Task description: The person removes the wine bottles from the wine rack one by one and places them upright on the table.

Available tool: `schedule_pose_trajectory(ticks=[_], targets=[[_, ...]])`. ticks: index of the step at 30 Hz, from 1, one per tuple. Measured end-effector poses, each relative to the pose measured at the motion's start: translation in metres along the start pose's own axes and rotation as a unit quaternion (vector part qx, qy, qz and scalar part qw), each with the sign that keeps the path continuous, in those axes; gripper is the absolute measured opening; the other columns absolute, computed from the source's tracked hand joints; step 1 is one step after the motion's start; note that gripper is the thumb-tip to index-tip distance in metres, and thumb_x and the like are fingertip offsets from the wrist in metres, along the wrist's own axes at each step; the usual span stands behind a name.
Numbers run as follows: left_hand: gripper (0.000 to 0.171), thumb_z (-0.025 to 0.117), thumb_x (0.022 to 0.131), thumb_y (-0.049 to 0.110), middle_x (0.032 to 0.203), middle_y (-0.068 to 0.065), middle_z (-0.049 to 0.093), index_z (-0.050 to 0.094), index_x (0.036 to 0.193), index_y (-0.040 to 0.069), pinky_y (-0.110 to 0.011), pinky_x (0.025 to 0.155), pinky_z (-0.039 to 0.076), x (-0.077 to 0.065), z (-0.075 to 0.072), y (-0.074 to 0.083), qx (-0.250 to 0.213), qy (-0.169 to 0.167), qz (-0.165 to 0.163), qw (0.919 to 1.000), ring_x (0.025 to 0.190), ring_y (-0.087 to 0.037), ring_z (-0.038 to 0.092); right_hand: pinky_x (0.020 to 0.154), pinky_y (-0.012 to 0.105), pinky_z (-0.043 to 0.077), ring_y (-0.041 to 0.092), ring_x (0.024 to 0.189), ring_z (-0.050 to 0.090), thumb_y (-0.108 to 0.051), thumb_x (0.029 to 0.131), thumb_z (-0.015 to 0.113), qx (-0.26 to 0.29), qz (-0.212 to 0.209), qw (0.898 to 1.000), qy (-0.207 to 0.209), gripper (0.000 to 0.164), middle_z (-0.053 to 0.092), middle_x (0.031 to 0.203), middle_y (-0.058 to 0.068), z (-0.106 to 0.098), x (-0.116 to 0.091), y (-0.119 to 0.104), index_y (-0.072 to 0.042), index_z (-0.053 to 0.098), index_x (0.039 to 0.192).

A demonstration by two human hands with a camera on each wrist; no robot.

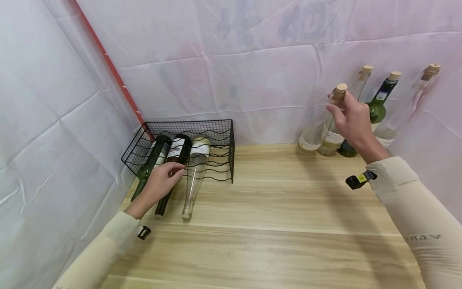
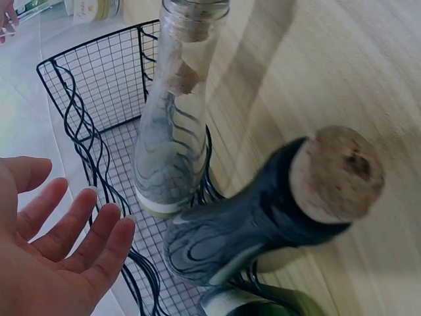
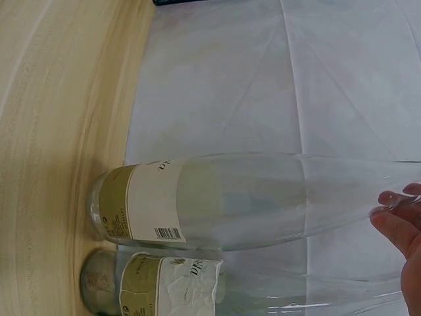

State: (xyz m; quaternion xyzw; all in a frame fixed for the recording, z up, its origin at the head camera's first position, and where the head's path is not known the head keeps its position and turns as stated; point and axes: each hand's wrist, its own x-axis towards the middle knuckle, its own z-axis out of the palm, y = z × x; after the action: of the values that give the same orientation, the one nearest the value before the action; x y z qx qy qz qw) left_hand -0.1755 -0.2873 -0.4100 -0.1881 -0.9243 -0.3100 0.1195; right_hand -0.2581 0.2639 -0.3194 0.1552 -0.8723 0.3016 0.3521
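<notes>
At the back right, my right hand (image 1: pixel 351 118) holds a corked clear glass bottle (image 1: pixel 309 143) by its neck. This bottle stands upright at the table's back edge; the right wrist view shows fingertips (image 3: pixel 388 224) at its narrow neck. My left hand (image 1: pixel 160 182) hovers over a black wire rack (image 1: pixel 232 134), fingers loosely bent with nothing in them. Three corked bottles lie in the rack, necks toward me: a green bottle (image 1: pixel 144 171), a dark bottle (image 1: pixel 163 204) and a clear bottle (image 1: pixel 195 172). In the left wrist view, the dark bottle's cork (image 2: pixel 339 174) is nearest the camera.
Beside the held bottle stand a second clear bottle (image 1: pixel 331 137), a green bottle (image 1: pixel 377 111) with a dark neck, and another clear bottle (image 1: pixel 385 136) farther right. White sheeting (image 1: pixel 252 80) rises behind the wooden table (image 1: pixel 252 208) and along its left side, with a red strip (image 1: pixel 108 60) at the corner.
</notes>
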Motion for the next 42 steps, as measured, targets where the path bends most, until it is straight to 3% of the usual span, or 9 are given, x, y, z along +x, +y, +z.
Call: schedule_pose_trajectory(ticks=[12, 19, 22, 26, 31, 37, 42], targets=[[0.028, 0.059, 0.095, 0.031, 0.102, -0.004, 0.068, 0.065, 0.114, 0.012, -0.042, 0.072, 0.053, -0.01, -0.008, -0.022, 0.016, 0.013, -0.034, 0.9992, 0.087, -0.017, 0.061, 0.09, 0.038, 0.049, 0.023, 0.105, 0.061, -0.028, 0.096, 0.058, 0.005, 0.021, 1.0, -0.008, 0.033, 0.067, 0.111, 0.014, 0.003, 0.007, 0.004, -0.012, 0.056, 0.124], [0.026, 0.063, 0.092, 0.025, 0.106, -0.009, 0.067, 0.066, 0.112, 0.009, -0.045, 0.071, 0.051, -0.012, -0.011, -0.037, 0.053, 0.034, -0.032, 0.9975, 0.083, -0.022, 0.061, 0.098, 0.044, 0.043, 0.023, 0.114, 0.056, -0.034, 0.097, 0.053, 0.01, 0.09, 0.995, -0.037, 0.039, 0.061, 0.123, 0.014, -0.002, 0.015, 0.001, -0.009, 0.052, 0.127], [0.031, 0.061, 0.094, 0.027, 0.116, -0.014, 0.064, 0.064, 0.117, 0.008, -0.052, 0.082, 0.048, -0.015, -0.013, -0.042, 0.073, 0.022, -0.043, 0.9962, 0.097, -0.03, 0.059, 0.098, 0.046, 0.043, 0.025, 0.115, 0.055, -0.035, 0.098, 0.052, 0.01, 0.109, 0.993, -0.048, 0.04, 0.061, 0.124, 0.015, -0.001, 0.019, 0.002, -0.005, 0.053, 0.125], [0.034, 0.057, 0.095, 0.026, 0.123, -0.021, 0.059, 0.06, 0.121, 0.004, -0.058, 0.094, 0.039, -0.017, -0.015, -0.048, 0.109, 0.012, -0.035, 0.9933, 0.113, -0.04, 0.049, 0.096, 0.051, 0.043, 0.029, 0.115, 0.054, -0.036, 0.098, 0.051, 0.007, 0.135, 0.989, -0.061, 0.042, 0.06, 0.125, 0.016, -0.001, 0.021, 0.003, -0.003, 0.052, 0.124], [0.037, 0.058, 0.093, 0.021, 0.123, -0.028, 0.055, 0.058, 0.12, -0.004, -0.059, 0.096, 0.037, -0.018, -0.016, -0.052, 0.16, 0.01, -0.015, 0.9869, 0.115, -0.045, 0.046, 0.095, 0.052, 0.043, 0.029, 0.115, 0.053, -0.038, 0.099, 0.049, 0.007, 0.147, 0.987, -0.068, 0.044, 0.058, 0.127, 0.016, -0.001, 0.022, 0.007, -0.002, 0.052, 0.124], [0.046, 0.058, 0.093, 0.022, 0.13, -0.034, 0.046, 0.05, 0.126, -0.01, -0.062, 0.098, 0.034, -0.021, -0.016, -0.058, 0.202, -0.017, -0.047, 0.978, 0.119, -0.049, 0.038, 0.097, 0.051, 0.042, 0.028, 0.119, 0.05, -0.042, 0.099, 0.045, 0.009, 0.177, 0.98, -0.089, 0.048, 0.055, 0.132, 0.014, 0.0, 0.027, 0.011, -0.004, 0.048, 0.128], [0.053, 0.063, 0.088, 0.02, 0.127, -0.036, 0.046, 0.048, 0.123, -0.016, -0.062, 0.097, 0.034, -0.02, -0.017, -0.066, 0.227, 0.019, -0.037, 0.973, 0.115, -0.052, 0.039, 0.1, 0.048, 0.041, 0.026, 0.122, 0.048, -0.041, 0.1, 0.044, 0.012, 0.187, 0.978, -0.093, 0.051, 0.052, 0.136, 0.013, 0.005, 0.032, 0.012, -0.004, 0.043, 0.134]])
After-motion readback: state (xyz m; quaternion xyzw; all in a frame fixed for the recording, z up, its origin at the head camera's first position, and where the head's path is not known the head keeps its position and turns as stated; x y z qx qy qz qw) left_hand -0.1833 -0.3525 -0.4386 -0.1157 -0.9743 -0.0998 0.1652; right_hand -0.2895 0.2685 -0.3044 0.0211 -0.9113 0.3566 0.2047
